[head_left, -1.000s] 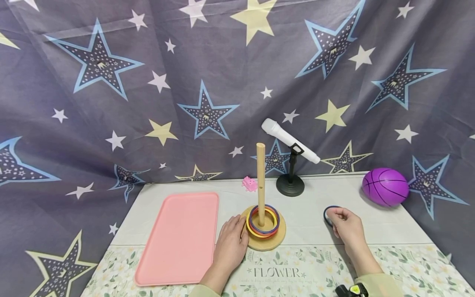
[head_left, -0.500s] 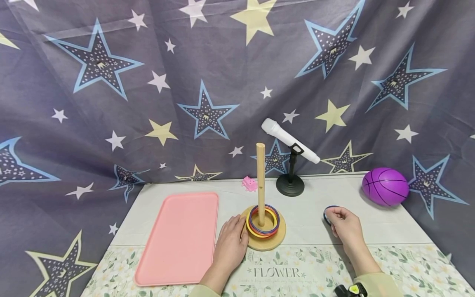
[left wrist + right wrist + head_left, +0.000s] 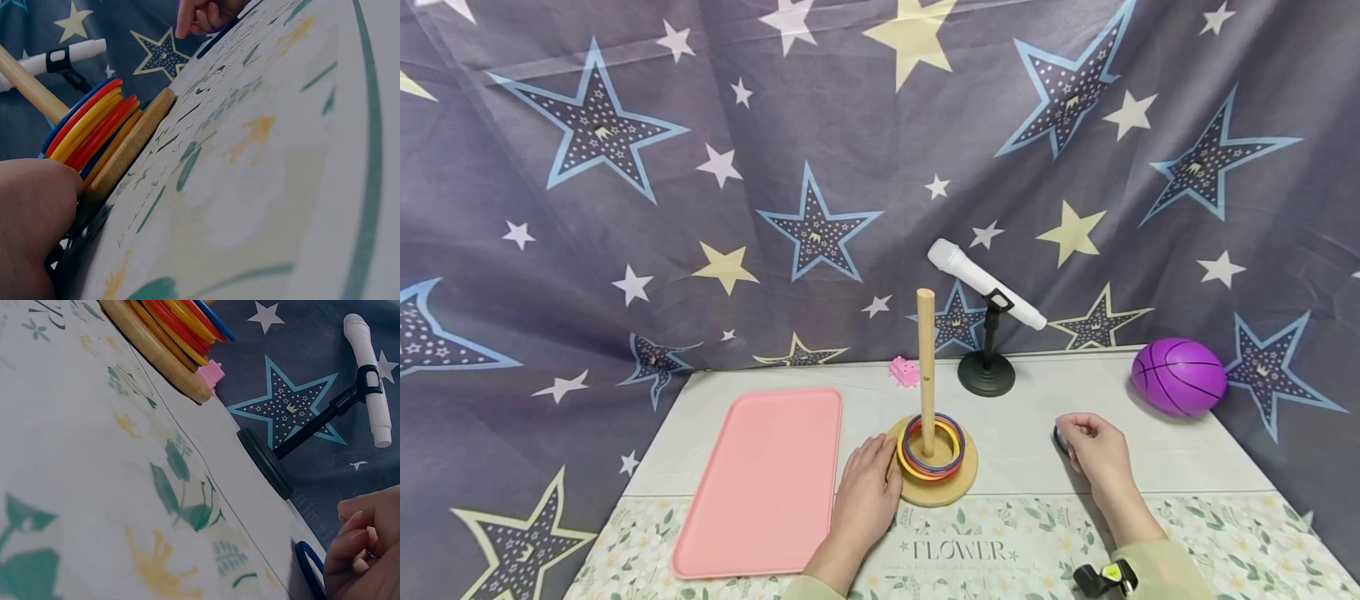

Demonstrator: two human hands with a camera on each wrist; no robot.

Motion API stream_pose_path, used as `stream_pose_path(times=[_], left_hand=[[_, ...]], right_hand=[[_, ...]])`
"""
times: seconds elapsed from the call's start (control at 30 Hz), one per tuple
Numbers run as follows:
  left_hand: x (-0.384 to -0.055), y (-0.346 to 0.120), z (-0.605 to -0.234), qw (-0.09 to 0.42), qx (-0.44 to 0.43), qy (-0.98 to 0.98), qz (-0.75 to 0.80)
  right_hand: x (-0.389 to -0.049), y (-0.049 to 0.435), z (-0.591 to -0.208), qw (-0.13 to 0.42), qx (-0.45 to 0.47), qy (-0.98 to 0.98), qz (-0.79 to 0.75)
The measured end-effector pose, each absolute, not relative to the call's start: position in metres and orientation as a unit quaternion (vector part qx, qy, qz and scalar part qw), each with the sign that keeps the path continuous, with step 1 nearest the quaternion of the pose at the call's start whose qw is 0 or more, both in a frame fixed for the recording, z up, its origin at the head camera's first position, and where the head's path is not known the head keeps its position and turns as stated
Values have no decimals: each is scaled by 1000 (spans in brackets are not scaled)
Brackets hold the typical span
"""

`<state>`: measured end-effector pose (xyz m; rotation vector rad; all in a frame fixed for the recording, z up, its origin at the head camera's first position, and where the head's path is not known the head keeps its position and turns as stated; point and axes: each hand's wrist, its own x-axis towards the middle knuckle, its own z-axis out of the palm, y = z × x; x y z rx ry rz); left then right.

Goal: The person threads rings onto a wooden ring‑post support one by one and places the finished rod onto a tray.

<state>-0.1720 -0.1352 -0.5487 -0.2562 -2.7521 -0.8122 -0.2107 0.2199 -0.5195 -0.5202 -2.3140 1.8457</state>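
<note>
In the head view, a wooden peg stand (image 3: 927, 367) holds several stacked rings (image 3: 962, 450), blue, red and yellow, around the foot of its post. My left hand (image 3: 868, 487) rests at the left edge of its round base (image 3: 938, 498). To the right, my right hand (image 3: 1099, 454) has curled fingers at a dark blue ring (image 3: 1059, 441) on the white tabletop, and the fingertips pinch its near side. Part of that ring (image 3: 306, 565) also shows in the right wrist view; the rest is hidden behind the fingers.
Left of the stand lies a pink tray (image 3: 763, 483). Behind it are a small pink toy (image 3: 904, 372) and a white microphone (image 3: 988, 283) on a black stand (image 3: 987, 375). A purple ball (image 3: 1180, 377) sits at the back right, before a starry cloth.
The right hand has shifted slightly at the blue ring, and less of the ring shows beside the fingers now. The left hand and the peg stand stay in place.
</note>
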Motion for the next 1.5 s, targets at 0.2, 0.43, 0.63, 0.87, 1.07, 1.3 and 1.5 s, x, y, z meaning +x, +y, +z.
stream_pose_path(times=[0.2,0.43,0.63,0.87,1.07,1.3,1.5], left_hand=[[-172,-135,-548,131,-88,-947,-281],[-172,-135,-547,132,-89,-946,-282],[-173,-134,-548,131,-88,-947,-280],[-173,-134,-548,129,-88,-948,-278],[-174,-134,-549,128,-87,-948,-277],[-173,-135,-548,126,-88,-948,-280],[-173,-135,-548,125,-85,-948,-280]], right_hand=[[-214,223,-518,76,-165,-769,613],[-219,231,-519,84,-162,-774,606],[-222,239,-517,86,-161,-775,606],[-226,249,-515,96,-164,-803,565],[-231,261,-517,110,-165,-838,508],[-233,276,-520,131,-145,-881,431],[-233,285,-522,131,-135,-894,407]])
